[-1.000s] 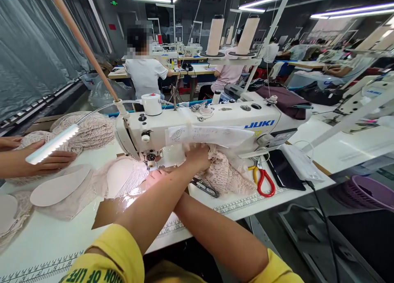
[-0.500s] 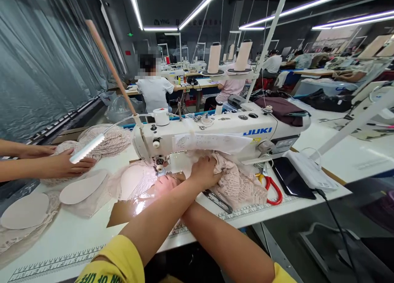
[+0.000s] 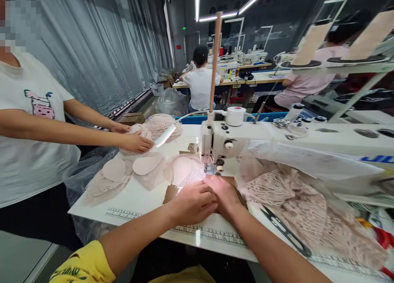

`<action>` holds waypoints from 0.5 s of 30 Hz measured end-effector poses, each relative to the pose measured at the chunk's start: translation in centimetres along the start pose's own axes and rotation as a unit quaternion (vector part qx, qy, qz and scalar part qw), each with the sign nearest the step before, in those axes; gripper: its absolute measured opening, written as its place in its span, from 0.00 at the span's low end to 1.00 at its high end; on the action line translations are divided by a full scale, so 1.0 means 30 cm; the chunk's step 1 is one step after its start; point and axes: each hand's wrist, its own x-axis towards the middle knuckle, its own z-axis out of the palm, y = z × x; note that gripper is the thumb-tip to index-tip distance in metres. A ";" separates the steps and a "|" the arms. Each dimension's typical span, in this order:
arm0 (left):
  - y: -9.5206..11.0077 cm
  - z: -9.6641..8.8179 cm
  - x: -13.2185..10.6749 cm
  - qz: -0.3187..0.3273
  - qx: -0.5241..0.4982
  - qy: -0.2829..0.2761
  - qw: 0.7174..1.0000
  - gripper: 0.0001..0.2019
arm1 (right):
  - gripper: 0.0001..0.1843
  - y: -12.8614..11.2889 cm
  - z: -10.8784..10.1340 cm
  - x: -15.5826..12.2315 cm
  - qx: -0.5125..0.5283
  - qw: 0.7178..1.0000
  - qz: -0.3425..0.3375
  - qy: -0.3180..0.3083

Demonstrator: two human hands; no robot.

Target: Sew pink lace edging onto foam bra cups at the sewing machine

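Cloth (image 3: pixel 194 172) at mid-frame is seemingly being guided two-handed now — left hand (image 3: pixel 195 203), half-curled, is no longer being kept on the heap (image 3: pixel 295 197) at right; right hand (image 3: pixel 224 190) is being held flattish — any hold cannot be told.

A garment sewing workshop: a sewing machine (image 3: pixel 255 131) stands near, thread cones (image 3: pixel 311 43) rise at right, stacked lace pieces (image 3: pixel 160 124) lie at left, and people (image 3: pixel 201 88) sit at far tables (image 3: pixel 265 77) bearing more machines (image 3: pixel 226 67).

Machine (image 3: pixel 264 131) cut off at right, its lettering (image 3: pixel 378 159) blurred; scissors (image 3: pixel 383 238) cut off likewise. Cloth (image 3: pixel 195 174) beneath right hand (image 3: pixel 223 194) hidden.
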 end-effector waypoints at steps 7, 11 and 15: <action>-0.208 -0.074 -0.106 -0.074 0.087 -0.014 0.993 0.07 | 0.21 0.047 0.041 -0.003 0.006 1.000 -0.023 0.008; -0.279 -0.068 -0.103 -0.062 0.149 -0.064 0.985 0.07 | 0.21 0.091 0.085 0.015 0.031 0.999 -0.039 0.009; -0.307 -0.058 -0.096 -0.072 0.186 -0.087 0.976 0.08 | 0.17 0.154 0.161 0.021 0.087 0.992 -0.057 0.075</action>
